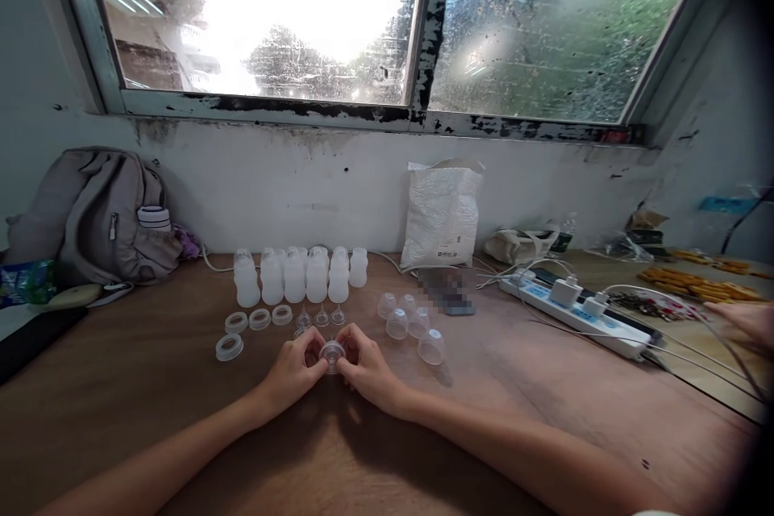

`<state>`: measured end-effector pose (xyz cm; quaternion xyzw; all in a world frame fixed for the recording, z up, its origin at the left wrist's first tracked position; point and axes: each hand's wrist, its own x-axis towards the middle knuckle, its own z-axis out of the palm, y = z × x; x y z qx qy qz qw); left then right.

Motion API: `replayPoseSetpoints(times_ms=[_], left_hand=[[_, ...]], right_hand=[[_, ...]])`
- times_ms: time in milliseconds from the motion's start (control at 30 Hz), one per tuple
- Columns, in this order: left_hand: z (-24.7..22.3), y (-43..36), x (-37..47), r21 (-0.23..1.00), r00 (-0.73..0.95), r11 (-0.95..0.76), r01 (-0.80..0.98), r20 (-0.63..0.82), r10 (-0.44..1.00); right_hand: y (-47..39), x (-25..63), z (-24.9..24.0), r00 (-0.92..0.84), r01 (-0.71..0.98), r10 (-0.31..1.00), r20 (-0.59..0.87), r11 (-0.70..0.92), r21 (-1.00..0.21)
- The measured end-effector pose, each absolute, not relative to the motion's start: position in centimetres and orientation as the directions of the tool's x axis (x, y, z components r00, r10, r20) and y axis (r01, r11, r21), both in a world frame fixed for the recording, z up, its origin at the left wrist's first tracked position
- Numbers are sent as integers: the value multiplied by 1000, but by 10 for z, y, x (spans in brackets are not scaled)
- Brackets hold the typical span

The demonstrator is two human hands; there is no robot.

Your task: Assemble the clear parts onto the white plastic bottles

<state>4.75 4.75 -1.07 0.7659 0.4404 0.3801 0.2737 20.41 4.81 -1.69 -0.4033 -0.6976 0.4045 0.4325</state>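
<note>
My left hand (294, 368) and my right hand (367, 369) pinch a translucent ring (332, 351) between them, from its two sides. A clear piece shows inside the ring. Just beyond my hands stand several clear nipples (322, 316). Left of them lie several loose translucent rings (230, 347), flat on the brown table (254, 468). Behind these, a row of white frosted bottles (294, 278) stands upright, some with clear caps on top. Several clear dome caps (431, 347) rest on the table to the right of my right hand.
A grey backpack (109, 214) leans at the left wall. A white plastic bag (443, 216) stands behind the caps. At the right are a power strip (580, 314) with cables, and a person's hand (746, 321) near orange items (695, 284).
</note>
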Motion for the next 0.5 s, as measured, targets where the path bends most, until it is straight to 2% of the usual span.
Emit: replayPoseSetpoints(times_ms=[133,500], left_hand=[[-10,48,48,765,325,-460,451,339,883],[-4,42,48,893,412,-375,248,253,876]], right_hand=[[49,204,-16,-295,244,918,266,342,-907],[48,205,-17,-306,249,902,305,385,-889]])
